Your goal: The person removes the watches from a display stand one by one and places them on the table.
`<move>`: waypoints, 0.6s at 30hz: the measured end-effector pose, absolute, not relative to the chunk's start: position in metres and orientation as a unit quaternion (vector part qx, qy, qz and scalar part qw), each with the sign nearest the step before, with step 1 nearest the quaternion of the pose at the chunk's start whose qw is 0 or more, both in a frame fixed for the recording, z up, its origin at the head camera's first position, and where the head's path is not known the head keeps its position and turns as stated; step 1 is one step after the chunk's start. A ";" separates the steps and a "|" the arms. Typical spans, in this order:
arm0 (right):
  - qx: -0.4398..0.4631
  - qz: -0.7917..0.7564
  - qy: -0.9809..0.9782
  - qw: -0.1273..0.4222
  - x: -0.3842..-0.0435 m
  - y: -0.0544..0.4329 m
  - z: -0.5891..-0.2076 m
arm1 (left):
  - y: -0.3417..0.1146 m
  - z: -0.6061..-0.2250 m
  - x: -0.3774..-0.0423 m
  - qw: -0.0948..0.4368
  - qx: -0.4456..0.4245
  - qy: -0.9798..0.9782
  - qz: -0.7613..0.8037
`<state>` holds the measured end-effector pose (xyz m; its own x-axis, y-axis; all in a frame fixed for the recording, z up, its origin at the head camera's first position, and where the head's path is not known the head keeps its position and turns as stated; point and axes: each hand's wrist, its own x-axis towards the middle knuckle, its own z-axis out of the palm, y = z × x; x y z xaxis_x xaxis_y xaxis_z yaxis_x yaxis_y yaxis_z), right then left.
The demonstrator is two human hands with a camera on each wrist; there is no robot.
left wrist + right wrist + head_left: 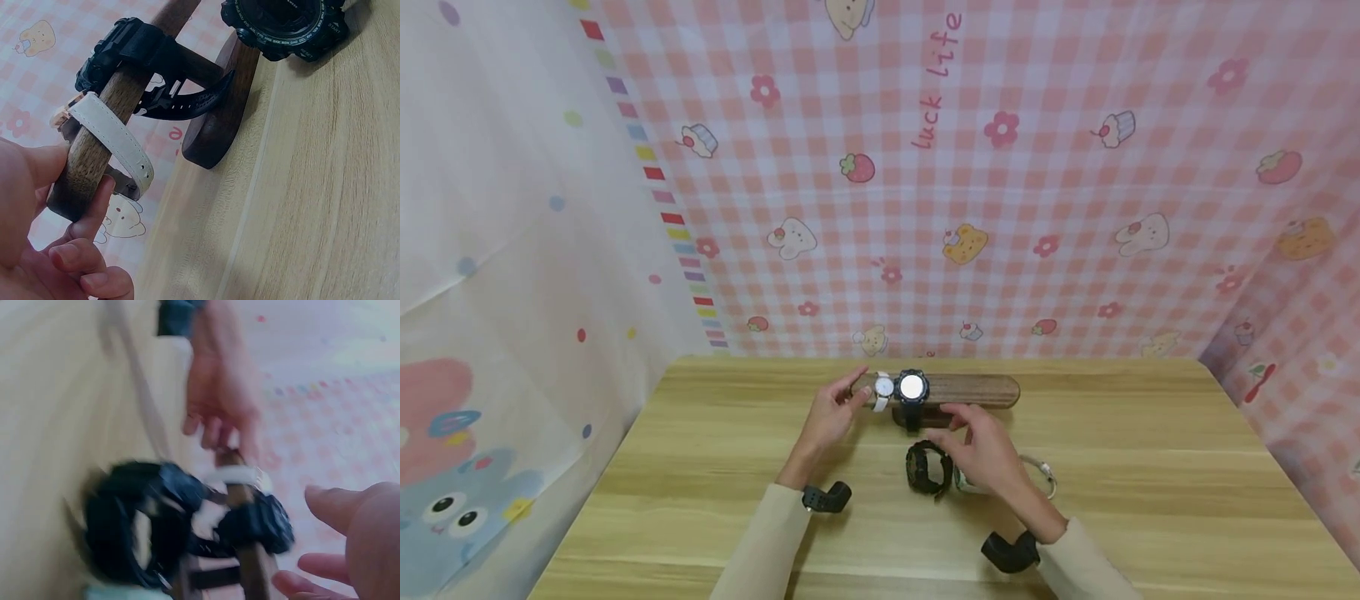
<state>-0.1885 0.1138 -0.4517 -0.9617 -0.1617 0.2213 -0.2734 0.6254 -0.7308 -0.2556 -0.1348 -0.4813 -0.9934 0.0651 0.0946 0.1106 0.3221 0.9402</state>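
Observation:
My left hand (831,419) pinches the left end of a dark wooden watch stand (973,390) between thumb and fingers. Next to those fingers, a white-strapped watch (112,128) hangs around the stand's bar. Beside it on the bar is a black watch (912,387), its face bright in the head view and its strap hanging down. My right hand (987,454) hovers in front of the stand, thumb and fingers apart, holding nothing. A second black watch (919,468) stands on its side on the table, left of the right hand; in the right wrist view it is blurred.
A pale band or bracelet (1047,478) lies on the wooden table (1150,500), partly hidden by the right hand. A pink checked cloth (1037,192) hangs behind the table, and a white printed cloth (527,225) hangs at left. Each wrist wears a black camera mount.

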 end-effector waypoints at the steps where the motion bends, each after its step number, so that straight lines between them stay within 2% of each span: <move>1: 0.114 0.421 -0.897 0.071 -0.190 0.119 -0.450 | -0.135 -0.481 -0.255 0.019 -0.054 -0.813 -0.579; 5: 0.086 0.437 -0.891 0.085 -0.196 0.138 -0.443 | -0.135 -0.482 -0.256 0.019 -0.052 -0.815 -0.577; 13: 0.045 0.438 -0.885 0.148 -0.214 0.172 -0.446 | -0.135 -0.481 -0.257 0.024 -0.049 -0.815 -0.576; 18: 0.022 0.438 -0.889 0.130 -0.222 0.183 -0.453 | -0.136 -0.482 -0.257 0.023 -0.057 -0.815 -0.577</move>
<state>-0.2220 0.1835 -0.4531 -0.9652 0.0745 0.2505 -0.1531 0.6155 -0.7731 -0.2570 -0.1356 -0.4820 -0.9925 0.0663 0.1027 0.1189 0.3287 0.9369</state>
